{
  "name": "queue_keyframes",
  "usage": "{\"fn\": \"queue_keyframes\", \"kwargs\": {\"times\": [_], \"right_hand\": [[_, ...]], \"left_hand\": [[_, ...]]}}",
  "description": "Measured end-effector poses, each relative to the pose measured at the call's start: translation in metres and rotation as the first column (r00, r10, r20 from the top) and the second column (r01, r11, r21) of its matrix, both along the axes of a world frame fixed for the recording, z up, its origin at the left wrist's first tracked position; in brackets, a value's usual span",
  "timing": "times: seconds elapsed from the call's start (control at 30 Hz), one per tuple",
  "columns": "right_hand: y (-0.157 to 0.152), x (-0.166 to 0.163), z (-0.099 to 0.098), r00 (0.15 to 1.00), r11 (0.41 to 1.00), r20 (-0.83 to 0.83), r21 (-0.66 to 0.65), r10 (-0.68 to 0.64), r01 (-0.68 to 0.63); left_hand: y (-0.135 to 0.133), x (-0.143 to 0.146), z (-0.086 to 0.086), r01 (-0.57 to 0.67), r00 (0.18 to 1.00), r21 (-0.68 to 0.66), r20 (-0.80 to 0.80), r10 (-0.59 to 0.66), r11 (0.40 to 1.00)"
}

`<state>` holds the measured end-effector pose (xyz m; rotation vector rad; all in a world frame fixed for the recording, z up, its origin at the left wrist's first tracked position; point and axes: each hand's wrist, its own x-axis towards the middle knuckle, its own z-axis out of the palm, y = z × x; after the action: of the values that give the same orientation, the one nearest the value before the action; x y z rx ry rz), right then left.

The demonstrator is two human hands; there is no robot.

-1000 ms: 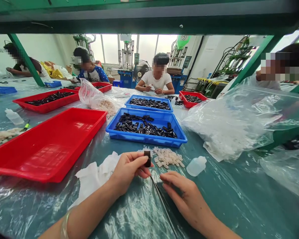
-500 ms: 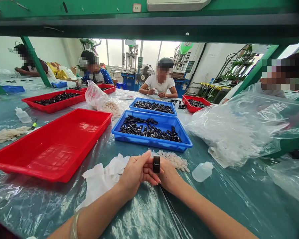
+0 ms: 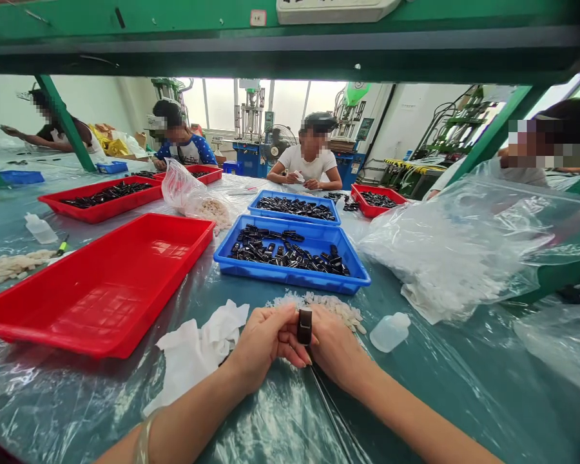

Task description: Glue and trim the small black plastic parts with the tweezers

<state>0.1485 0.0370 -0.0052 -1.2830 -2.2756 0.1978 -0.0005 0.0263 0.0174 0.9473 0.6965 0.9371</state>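
Note:
A small black rectangular piece [image 3: 305, 327] stands upright between my two hands, low in the middle of the view. My left hand [image 3: 261, 345] is closed on it from the left, its fingers curled beneath. From the other side my right hand [image 3: 336, 345] grips it too, with its fingertips mostly hidden behind the piece. Just beyond my hands lies a pile of small whitish translucent pieces [image 3: 341, 310]. A crumpled white cloth [image 3: 198, 351] is beside my left forearm. The near blue tray [image 3: 290, 278], with many similar black pieces [image 3: 290, 251], sits farther back.
A large red tray [image 3: 101, 303] stands at left. On the right are a translucent squeeze bottle [image 3: 390, 332] and a big clear plastic bag [image 3: 454, 251]. A green beam [image 3: 222, 38] crosses overhead. Several people sit around the plastic-covered table, one person [image 3: 309, 158] directly opposite.
The black piece has turned between my fingers: its flat lettered face showed before, and a different side with a recessed-looking area shows now. My hands have stayed nearly in place.

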Motion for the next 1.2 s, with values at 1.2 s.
{"fn": "queue_keyframes", "kwargs": {"times": [1.2], "right_hand": [[-0.073, 0.031, 0.017, 0.637, 0.972, -0.759, -0.227, -0.134, -0.066]], "left_hand": [[-0.026, 0.010, -0.004, 0.322, 0.885, 0.182, -0.408, -0.227, 0.929]]}}
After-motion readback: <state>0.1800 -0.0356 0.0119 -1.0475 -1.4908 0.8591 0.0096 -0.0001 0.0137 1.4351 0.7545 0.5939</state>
